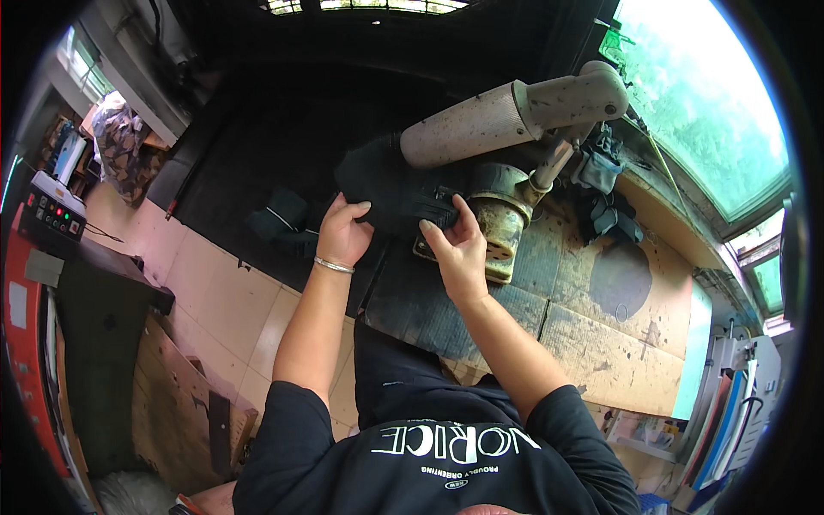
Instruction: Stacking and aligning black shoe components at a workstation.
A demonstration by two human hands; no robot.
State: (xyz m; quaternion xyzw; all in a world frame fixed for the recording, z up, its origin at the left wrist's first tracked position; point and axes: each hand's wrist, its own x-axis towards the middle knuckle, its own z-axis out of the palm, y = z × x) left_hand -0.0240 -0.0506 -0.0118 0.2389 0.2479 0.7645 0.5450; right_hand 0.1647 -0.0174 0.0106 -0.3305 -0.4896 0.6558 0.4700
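Both of my hands hold a dark black piece, apparently cloth [399, 193], stretched between them above the black work surface. My left hand [346, 233], with a metal bangle at its wrist, pinches the piece's left side between thumb and fingers. At the right end, my right hand [459, 249] grips it with thumb and fingers closed. The piece's exact kind is hard to make out against the dark background. To the left of my hands lies a small pile of black pieces [283, 215] with a thin pale strip across it.
A grey cylindrical machine arm [468, 124] reaches over the work from a stained metal base [500, 227]. Worn cardboard [601, 352] covers the bench at right, with dark pieces [611, 219] near the window. A control box [51, 210] with lit buttons stands far left.
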